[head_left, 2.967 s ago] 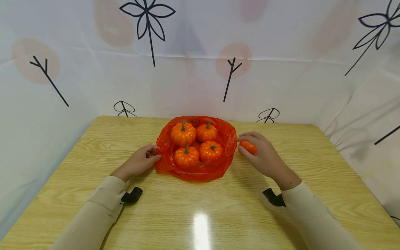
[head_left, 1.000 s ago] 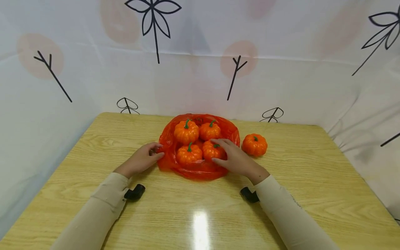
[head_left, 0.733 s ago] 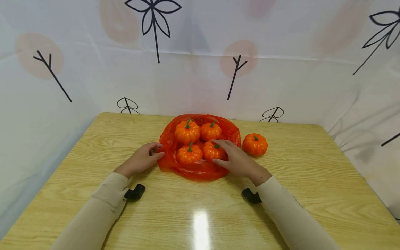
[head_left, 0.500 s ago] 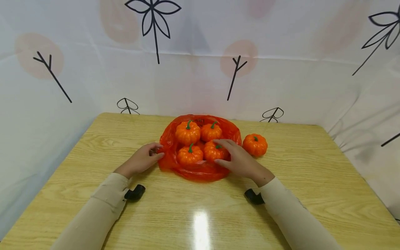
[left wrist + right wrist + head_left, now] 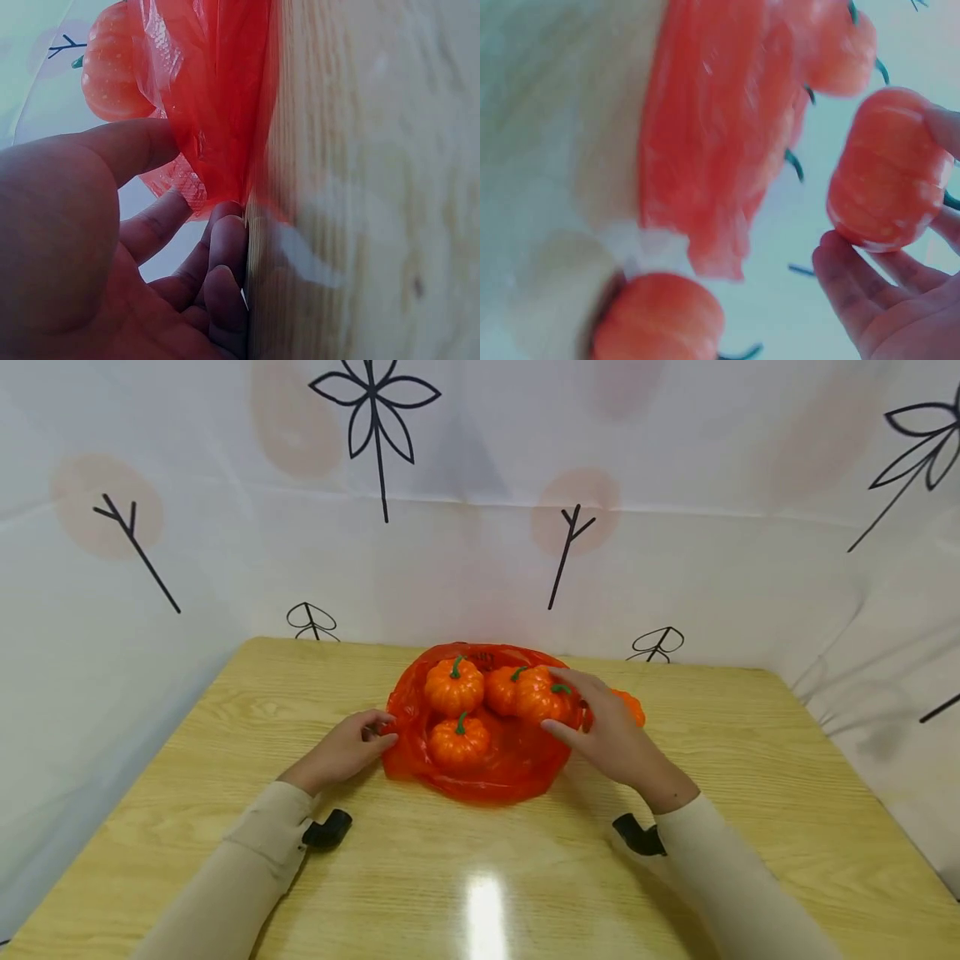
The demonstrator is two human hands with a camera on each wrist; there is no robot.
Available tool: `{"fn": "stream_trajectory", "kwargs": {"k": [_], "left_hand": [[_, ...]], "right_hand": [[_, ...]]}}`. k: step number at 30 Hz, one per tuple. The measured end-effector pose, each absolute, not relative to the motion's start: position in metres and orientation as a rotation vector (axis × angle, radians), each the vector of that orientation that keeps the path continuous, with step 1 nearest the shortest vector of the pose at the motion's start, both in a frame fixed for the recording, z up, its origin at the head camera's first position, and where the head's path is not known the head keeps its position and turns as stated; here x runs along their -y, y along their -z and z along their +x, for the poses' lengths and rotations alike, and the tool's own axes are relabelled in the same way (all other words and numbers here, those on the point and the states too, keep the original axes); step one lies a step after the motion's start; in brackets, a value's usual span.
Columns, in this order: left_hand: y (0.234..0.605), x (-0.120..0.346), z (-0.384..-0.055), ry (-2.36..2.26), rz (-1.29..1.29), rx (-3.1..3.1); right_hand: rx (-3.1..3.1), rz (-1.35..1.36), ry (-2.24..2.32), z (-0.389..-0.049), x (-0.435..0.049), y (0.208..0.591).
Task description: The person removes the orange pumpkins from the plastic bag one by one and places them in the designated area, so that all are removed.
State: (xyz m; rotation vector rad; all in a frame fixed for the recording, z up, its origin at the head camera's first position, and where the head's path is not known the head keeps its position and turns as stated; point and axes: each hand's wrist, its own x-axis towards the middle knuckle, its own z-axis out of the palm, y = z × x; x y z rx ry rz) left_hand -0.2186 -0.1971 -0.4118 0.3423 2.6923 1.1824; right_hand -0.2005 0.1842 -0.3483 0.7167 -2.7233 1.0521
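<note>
My right hand [image 5: 611, 739] grips a small orange toy pumpkin [image 5: 537, 695] with a green stem, thumb and fingers on opposite sides. In the right wrist view this held pumpkin [image 5: 889, 172] is up off the table, above the level of the bag. A thin red plastic bag [image 5: 517, 772] lies spread wide at the back centre. Inside it sit a back-left pumpkin [image 5: 454, 687], a front-left pumpkin [image 5: 460, 745] and a partly hidden pumpkin [image 5: 500, 691]. My left hand [image 5: 337, 753] pinches the bag's left edge; the left wrist view shows thumb and forefinger at the red film [image 5: 217, 112].
Another pumpkin [image 5: 632, 707] stands on the wooden table [image 5: 405, 877] just right of the bag, mostly behind my right hand. A white printed cloth [image 5: 465, 552] hangs along the table's back edge. Black wrist mounts [image 5: 327, 829] stick out below both sleeves.
Earlier my right hand left one pumpkin on the table right of the bag. Since then it has lifted the front-right pumpkin from the bag, up and rightward. The left hand stays at the bag's edge.
</note>
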Motion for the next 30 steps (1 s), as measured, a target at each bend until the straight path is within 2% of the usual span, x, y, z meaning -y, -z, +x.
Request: {"fn": "stream_trajectory", "kwargs": {"k": [12, 22, 30], "left_hand": [[0.410, 0.197, -0.218, -1.180, 0.345, -2.698], [0.412, 0.194, -0.218, -1.190, 0.344, -2.706], [0.411, 0.195, -0.218, -1.193, 0.346, -2.704]], "right_hand": [[2.647, 0.424, -1.156, -0.213, -0.229, 0.337], [2.697, 0.201, -1.248, -0.207, -0.262, 0.343], [2.696, 0.158, -1.251, -0.198, -0.284, 0.344]]}}
